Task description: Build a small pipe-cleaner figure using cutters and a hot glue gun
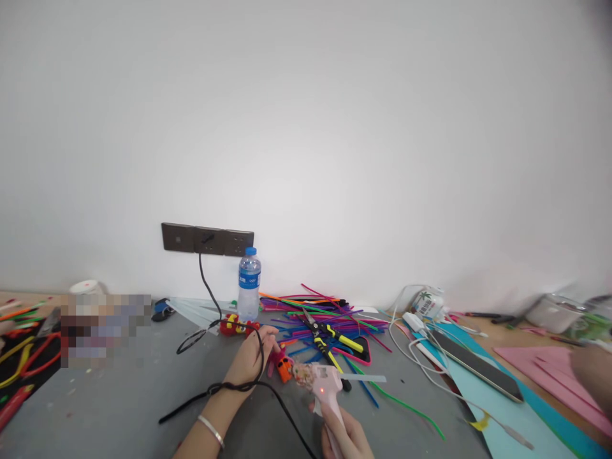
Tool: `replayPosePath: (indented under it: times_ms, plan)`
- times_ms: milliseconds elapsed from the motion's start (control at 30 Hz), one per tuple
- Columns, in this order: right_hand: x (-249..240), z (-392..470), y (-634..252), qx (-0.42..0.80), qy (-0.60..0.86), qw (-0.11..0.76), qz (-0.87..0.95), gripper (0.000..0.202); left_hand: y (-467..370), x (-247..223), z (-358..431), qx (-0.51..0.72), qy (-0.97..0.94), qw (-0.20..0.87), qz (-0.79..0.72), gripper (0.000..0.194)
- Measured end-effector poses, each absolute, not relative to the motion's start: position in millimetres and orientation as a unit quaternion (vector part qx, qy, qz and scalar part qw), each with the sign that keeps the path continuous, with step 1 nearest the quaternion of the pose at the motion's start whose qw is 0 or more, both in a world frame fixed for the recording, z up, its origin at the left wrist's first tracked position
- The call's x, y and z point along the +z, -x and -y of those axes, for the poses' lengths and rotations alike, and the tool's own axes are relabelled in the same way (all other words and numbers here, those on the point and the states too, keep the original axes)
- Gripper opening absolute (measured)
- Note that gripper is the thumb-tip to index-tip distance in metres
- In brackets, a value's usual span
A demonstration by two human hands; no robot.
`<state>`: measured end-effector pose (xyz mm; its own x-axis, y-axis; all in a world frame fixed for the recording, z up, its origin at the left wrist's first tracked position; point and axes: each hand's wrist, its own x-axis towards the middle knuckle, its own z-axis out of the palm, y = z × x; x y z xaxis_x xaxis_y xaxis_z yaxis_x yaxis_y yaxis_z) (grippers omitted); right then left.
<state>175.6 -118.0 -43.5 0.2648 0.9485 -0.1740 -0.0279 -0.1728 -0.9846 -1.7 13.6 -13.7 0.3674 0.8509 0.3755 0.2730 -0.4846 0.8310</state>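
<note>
My right hand (349,435) is wrapped round the handle of a pale pink hot glue gun (326,380) with a small red light. A translucent glue stick (366,378) sticks out of its back, and its patterned front end points left. Close to that front end is a small orange and pink pipe-cleaner figure (284,368). My left hand (258,350) has its fingers closed on the figure's pink side; the fingertips are partly hidden. A black cable (262,363) crosses over my left wrist, below a silver bracelet (211,431).
Behind my hands lie loose pipe cleaners (296,325), yellow-black pliers (324,338) and a water bottle (248,287). A red and yellow piece (232,325) sits by the bottle. At right are a phone (473,363), white cables (406,338) and another person's blurred hand (590,370).
</note>
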Motion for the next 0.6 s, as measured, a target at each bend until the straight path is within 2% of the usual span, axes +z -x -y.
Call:
replayPosePath:
  times_ms: [600]
  plan:
    - [-45.5,117.7,-172.9,0.462,0.605,0.521,0.386,0.074,-0.6,-16.1,-13.6,0.421,-0.748,0.358,-0.367,0.04]
